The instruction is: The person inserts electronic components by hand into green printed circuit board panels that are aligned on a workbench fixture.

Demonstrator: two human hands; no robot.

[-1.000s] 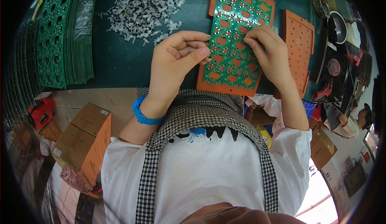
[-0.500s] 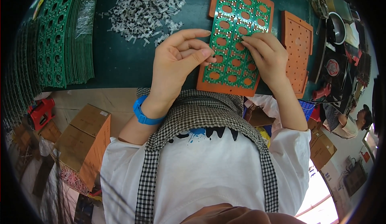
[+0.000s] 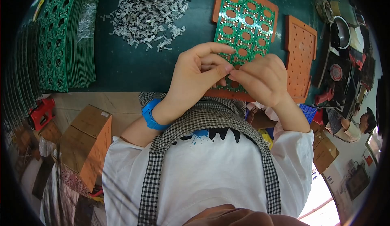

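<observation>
My left hand (image 3: 203, 71) and my right hand (image 3: 262, 80) meet over the lower part of a green circuit board panel (image 3: 239, 38). The panel, pierced with rows of oval holes, lies in an orange-brown fixture tray (image 3: 217, 6). Thumb and index finger of my right hand are pinched together, touching the left thumb's tip. My left fingers are curled with the thumb pressed in. Whatever sits between the fingertips is too small to make out. To the left lies a heap of small clear-and-black parts (image 3: 150, 12).
Stacked green circuit panels (image 3: 61, 39) stand at the table's left. A second orange-brown plate (image 3: 300, 55) with small holes lies right of the tray. Farther right are a metal bowl (image 3: 341, 32) and another person (image 3: 352, 124). Cardboard boxes (image 3: 83, 138) sit on the floor at left.
My left hand has moved right and my right hand has come down and left, so their fingertips now meet. The tray has shifted very slightly.
</observation>
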